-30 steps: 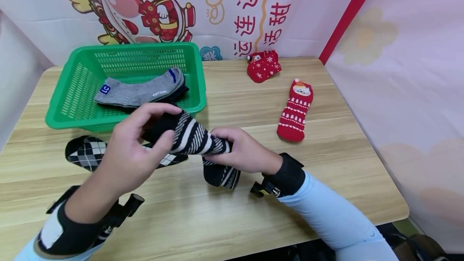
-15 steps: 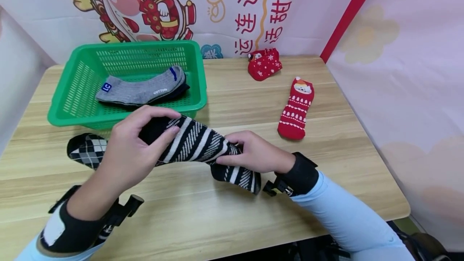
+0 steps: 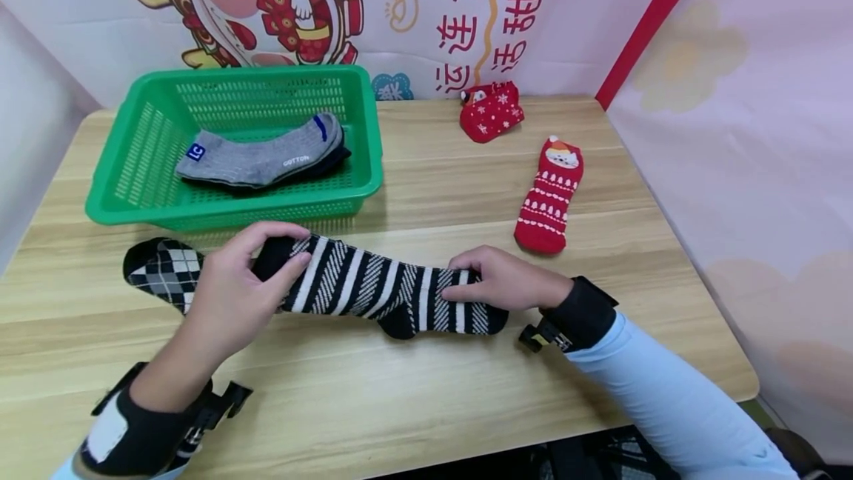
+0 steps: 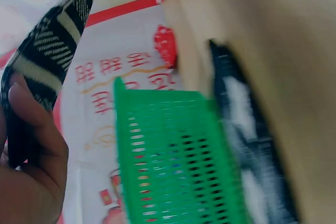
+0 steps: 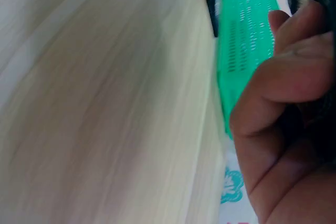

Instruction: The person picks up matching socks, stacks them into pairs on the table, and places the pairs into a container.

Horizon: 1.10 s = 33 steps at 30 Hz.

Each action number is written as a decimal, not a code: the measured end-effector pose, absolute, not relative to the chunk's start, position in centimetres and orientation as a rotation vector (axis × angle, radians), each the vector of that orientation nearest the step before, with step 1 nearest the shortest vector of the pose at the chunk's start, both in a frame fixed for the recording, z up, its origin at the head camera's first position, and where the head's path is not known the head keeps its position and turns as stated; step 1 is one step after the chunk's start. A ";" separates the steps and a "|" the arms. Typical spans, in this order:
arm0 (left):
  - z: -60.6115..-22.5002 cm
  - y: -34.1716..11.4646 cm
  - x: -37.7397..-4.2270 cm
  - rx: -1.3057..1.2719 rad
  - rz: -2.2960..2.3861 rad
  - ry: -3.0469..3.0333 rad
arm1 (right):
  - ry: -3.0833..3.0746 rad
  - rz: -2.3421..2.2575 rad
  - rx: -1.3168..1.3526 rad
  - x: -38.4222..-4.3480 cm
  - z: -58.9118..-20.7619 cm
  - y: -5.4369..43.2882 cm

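Note:
A black-and-white striped sock (image 3: 363,284) is stretched out between both hands above the table in the head view. The left hand (image 3: 243,291) pinches its black cuff end between thumb and fingers. Toward the foot, the right hand (image 3: 503,280) grips the sock near the toe, with the heel hanging between the hands. In the left wrist view the striped sock (image 4: 47,51) slants up from the thumb. Curled fingers of the right hand (image 5: 286,124) fill the right side of the right wrist view. Partly hidden behind the left hand lies an argyle sock (image 3: 163,269).
A green basket (image 3: 233,210) at the back left contains grey socks (image 3: 260,158) with something dark beneath. Toward the right lie a red patterned sock (image 3: 549,198) and a folded red snowflake sock (image 3: 493,111). A printed cloth (image 3: 413,13) hangs behind the wooden table (image 3: 426,406).
The right hand has moved right and drawn the sock's foot out, so the bunched sock now lies straight and flat between the hands. The left hand has lowered slightly.

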State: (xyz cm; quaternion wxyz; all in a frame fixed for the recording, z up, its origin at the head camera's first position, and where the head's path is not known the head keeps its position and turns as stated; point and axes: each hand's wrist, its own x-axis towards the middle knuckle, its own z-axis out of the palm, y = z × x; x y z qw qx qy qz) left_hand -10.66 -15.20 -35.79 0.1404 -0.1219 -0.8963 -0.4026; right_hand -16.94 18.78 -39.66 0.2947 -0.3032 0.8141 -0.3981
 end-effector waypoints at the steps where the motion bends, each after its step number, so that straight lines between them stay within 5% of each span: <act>1: -36.3 -15.3 -10.6 -0.331 -1.155 -2.638 | 2.173 -1.033 -0.809 -17.0 -39.8 19.0; 13: -40.6 -15.0 -11.4 -0.378 -0.977 -3.088 | 2.413 -0.626 -0.723 -17.7 -40.9 19.4; 33: -41.1 -15.4 -11.7 -0.494 -0.657 -3.287 | 2.454 -0.637 -0.552 -18.3 -41.5 22.4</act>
